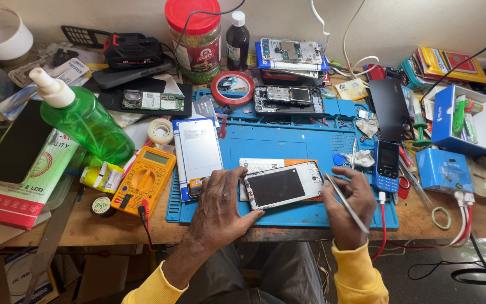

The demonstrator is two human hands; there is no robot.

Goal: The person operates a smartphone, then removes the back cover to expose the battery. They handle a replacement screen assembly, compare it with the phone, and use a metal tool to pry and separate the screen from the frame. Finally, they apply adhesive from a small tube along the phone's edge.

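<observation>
A white smartphone frame with a dark inner panel (283, 184) lies tilted on the blue repair mat (277, 143) near the front edge. My left hand (219, 202) rests on the mat and holds the phone's left end with thumb and fingers. My right hand (351, 205) sits at the phone's right end and grips metal tweezers (345, 201), their tip pointing up toward the phone's top right corner. A second white phone panel (198, 151) lies flat just left of my left hand.
A yellow multimeter (144, 179) and a green spray bottle (82, 117) lie left of the mat. A blue keypad phone (386, 166), blue boxes (461, 121) and cables crowd the right. Opened phones (288, 100), a red tape roll (232, 87) and a jar (197, 39) stand behind.
</observation>
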